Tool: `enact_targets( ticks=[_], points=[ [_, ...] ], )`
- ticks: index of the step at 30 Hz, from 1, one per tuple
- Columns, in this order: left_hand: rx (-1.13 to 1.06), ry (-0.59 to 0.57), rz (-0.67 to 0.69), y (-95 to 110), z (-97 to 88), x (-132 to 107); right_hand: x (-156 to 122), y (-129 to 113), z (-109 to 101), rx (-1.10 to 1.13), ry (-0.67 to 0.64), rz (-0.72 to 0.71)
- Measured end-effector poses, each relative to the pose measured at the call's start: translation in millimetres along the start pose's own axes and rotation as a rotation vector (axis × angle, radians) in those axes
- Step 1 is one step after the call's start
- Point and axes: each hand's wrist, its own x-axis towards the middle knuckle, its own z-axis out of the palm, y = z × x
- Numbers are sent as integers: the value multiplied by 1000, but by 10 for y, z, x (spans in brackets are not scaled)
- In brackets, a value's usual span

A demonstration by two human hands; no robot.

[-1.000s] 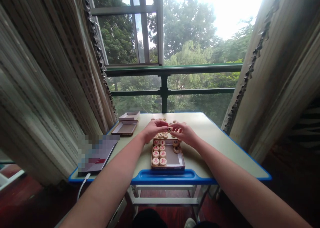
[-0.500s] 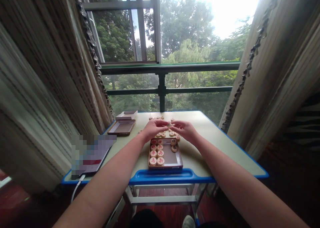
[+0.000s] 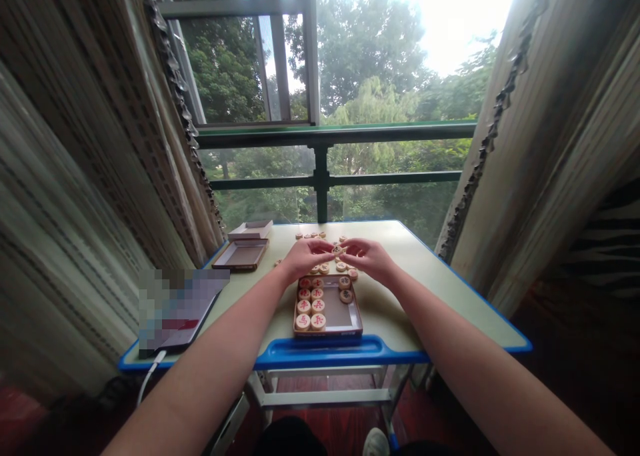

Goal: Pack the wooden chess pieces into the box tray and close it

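Between the fingertips of my left hand [image 3: 311, 256] and my right hand [image 3: 367, 257] is a round Chinese chess piece [image 3: 337, 250] with a dark character. Both hands pinch it, held above the far half of the table. Nearer to me lies an open shallow box [image 3: 337, 335]. Two columns of red-marked pieces [image 3: 311, 307] fill its left side, and two dark-marked pieces [image 3: 345, 289] sit at its upper right. Several loose pieces [image 3: 347, 267] lie on the table just under and behind my hands, partly hidden by them.
The pale table [image 3: 440, 309] has a blue rim and a blue front tray [image 3: 323, 351]. At the left stand an empty shallow box [image 3: 241, 255] and a lid-like tray [image 3: 251, 229]. A dark device [image 3: 195, 319] with a white cable [image 3: 150, 376] lies at the left edge.
The view has shifted slightly, so everything sits a little further left. My hands stay on the same chess piece, which appears tilted slightly more towards me.
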Motion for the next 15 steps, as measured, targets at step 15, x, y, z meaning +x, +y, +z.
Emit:
enact_targets(
  ticks=[15],
  points=[
    [14, -29, 7, 100, -7, -33, -21, -61, -42, 14, -25, 17]
  ],
)
